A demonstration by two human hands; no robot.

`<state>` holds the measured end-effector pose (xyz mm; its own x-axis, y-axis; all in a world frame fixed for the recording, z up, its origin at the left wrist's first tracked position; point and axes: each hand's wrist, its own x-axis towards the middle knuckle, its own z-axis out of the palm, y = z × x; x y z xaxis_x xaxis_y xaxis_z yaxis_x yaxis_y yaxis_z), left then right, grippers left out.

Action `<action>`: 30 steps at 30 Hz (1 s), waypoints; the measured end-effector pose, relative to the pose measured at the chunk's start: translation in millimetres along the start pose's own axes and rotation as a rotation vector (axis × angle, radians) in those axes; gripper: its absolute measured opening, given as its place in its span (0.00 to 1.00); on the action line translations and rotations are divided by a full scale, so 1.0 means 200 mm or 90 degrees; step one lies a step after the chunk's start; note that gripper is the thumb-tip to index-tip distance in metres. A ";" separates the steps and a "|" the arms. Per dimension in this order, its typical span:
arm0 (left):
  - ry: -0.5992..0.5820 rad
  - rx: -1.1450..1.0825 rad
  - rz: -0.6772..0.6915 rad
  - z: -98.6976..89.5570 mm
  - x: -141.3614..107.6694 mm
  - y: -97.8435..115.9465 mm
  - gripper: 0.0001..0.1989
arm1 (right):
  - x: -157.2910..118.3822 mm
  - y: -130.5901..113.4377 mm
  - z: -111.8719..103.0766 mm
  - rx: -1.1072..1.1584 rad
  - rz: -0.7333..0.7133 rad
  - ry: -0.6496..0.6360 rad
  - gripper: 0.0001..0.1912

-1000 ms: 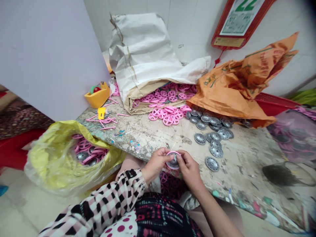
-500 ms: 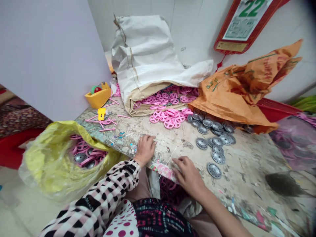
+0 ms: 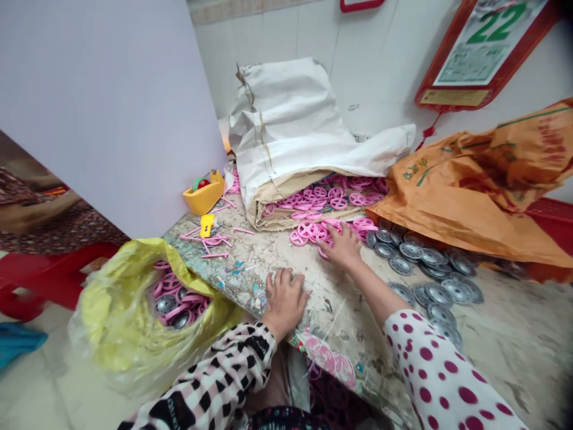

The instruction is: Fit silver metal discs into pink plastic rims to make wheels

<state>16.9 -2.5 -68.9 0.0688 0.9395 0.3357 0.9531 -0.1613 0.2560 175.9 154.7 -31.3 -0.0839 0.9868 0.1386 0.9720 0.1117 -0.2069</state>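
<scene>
My right hand [image 3: 342,246] reaches across the stained tabletop [image 3: 340,310] and lies on the near edge of a heap of pink plastic wheels [image 3: 308,233]. I cannot tell whether it grips one. More pink wheels spill from a white sack [image 3: 286,131]. My left hand [image 3: 285,301] lies flat near the table's front edge, fingers spread, holding nothing. To the right of my right hand lie several grey metal wheel discs [image 3: 436,292]. A yellow plastic bag [image 3: 120,322] at the left holds wheels with pink rims and grey centres [image 3: 166,304].
An orange woven bag [image 3: 474,191] lies at the table's back right, with a red crate [image 3: 550,221] behind it. Pink rods [image 3: 210,240] and a yellow scoop [image 3: 203,200] lie at the back left. A white partition [image 3: 98,107] rises at the left.
My hands held a pink-rimmed wheel together, then separated onto the table. My right hand has stretched forward to the pink wheels, and the wheel no longer shows. The view has turned slightly.
</scene>
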 end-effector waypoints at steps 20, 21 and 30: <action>-0.018 0.003 -0.006 0.02 0.00 0.00 0.22 | 0.00 -0.01 -0.05 -0.011 -0.117 -0.163 0.35; -0.012 0.004 -0.004 0.02 0.00 0.00 0.24 | -0.04 -0.01 -0.06 -0.013 -0.139 -0.176 0.34; -0.030 -0.002 0.001 0.02 0.01 0.01 0.25 | 0.06 0.06 -0.23 -0.051 -0.087 -0.139 0.29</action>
<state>19.6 0.5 -72.2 0.0833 0.9524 0.2934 0.9520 -0.1630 0.2589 197.4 162.9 12.8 -0.2528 0.9660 -0.0536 0.9619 0.2450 -0.1214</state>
